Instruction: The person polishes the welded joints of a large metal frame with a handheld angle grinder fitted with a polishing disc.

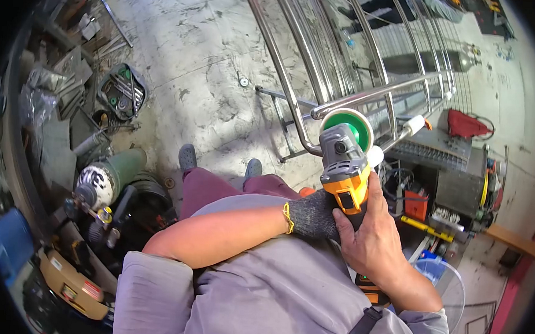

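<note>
A yellow and grey cordless angle grinder (348, 175) is held out in front of my body, a white-rimmed disc with a green centre (357, 127) at its head. My left hand (317, 216), in a dark grey knit glove, is closed around the grinder's lower body from the left, its fingers partly hidden. The bare right hand (373, 241) grips the body from the right, index finger stretched along its side and thumb across the near face. Right beyond the disc stands a shiny metal tube frame (300, 129); the disc overlaps its near bars in this view.
At left lie a green gas cylinder (123, 165), a bin of metal parts (122, 91) and scrap pieces. Another cylinder (409, 60) lies behind the frame, near a person's dark-clothed legs (378, 9). To the right are a red bag (466, 124), cables and a yellow level (428, 229).
</note>
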Demonstrator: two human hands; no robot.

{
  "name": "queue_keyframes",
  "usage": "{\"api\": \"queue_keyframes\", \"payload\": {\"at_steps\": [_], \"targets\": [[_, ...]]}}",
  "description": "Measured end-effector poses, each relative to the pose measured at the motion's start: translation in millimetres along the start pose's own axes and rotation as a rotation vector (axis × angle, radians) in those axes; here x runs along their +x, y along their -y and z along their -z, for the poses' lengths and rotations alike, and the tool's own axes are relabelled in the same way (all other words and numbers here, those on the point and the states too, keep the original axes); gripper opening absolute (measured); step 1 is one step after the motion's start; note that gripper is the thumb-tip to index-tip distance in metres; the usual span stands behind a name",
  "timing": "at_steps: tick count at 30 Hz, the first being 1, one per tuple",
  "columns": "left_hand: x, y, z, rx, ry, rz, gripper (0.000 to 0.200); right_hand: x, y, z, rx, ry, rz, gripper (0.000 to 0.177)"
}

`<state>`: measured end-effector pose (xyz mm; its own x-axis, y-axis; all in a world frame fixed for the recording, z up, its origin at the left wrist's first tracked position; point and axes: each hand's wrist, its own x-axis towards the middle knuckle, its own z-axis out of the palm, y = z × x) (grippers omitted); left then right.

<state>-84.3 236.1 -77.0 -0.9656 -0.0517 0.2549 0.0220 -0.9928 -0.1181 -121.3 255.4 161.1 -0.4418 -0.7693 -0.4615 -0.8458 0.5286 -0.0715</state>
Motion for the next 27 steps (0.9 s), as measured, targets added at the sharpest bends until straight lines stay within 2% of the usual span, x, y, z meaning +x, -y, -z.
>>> {"api": "queue_keyframes", "payload": {"at_steps": [2,3,5,9,10,12,13,15,16,19,20,21,23,24,27], "targets": [[-15,-5,-11,-0.089,-0.051,0.070,0.051,-3,14,1,0.037,0.028,-0.034,0.103],[-23,-11,-18,0.018,-0.012,0.041,0.049,-1,21,2,0.053,0.039,-0.046,0.103],[-32,-19,-25,-0.016,0.111,0.003,0.045,4,34,4,0.117,0.073,-0.089,0.100],[-35,-28,-24,-0.535,0.319,-0.002,0.041,16,57,10,0.178,0.108,-0.146,0.093],[-37,-32,-25,-0.530,0.303,0.001,0.041,20,60,12,0.203,0.117,-0.151,0.092],[-40,-35,-32,-0.301,0.217,-0.034,0.044,25,65,17,0.216,0.143,-0.145,0.089],[-41,-37,-35,-0.076,0.148,-0.070,0.048,28,66,20,0.204,0.157,-0.135,0.088],[-43,-42,-43,0.128,0.051,-0.091,0.054,35,74,28,0.196,0.203,-0.150,0.085],[-43,-48,-48,0.108,0.024,-0.077,0.055,41,80,37,0.198,0.235,-0.174,0.084],[-35,-63,-67,0.466,-0.005,-0.213,0.062,57,94,59,0.144,0.290,-0.206,0.080],[-23,-55,-66,0.275,0.010,-0.240,0.065,63,97,67,0.133,0.300,-0.215,0.078],[-19,-60,-70,0.380,0.024,-0.272,0.068,69,99,73,0.121,0.310,-0.224,0.076],[-13,-80,-81,0.784,0.073,-0.334,0.073,79,94,80,0.114,0.279,-0.178,0.069],[-11,-86,-85,0.853,0.089,-0.341,0.075,82,94,83,0.113,0.285,-0.190,0.069],[-10,-90,-92,0.665,0.077,-0.269,0.069,76,99,78,0.032,0.270,-0.193,0.071]]}}
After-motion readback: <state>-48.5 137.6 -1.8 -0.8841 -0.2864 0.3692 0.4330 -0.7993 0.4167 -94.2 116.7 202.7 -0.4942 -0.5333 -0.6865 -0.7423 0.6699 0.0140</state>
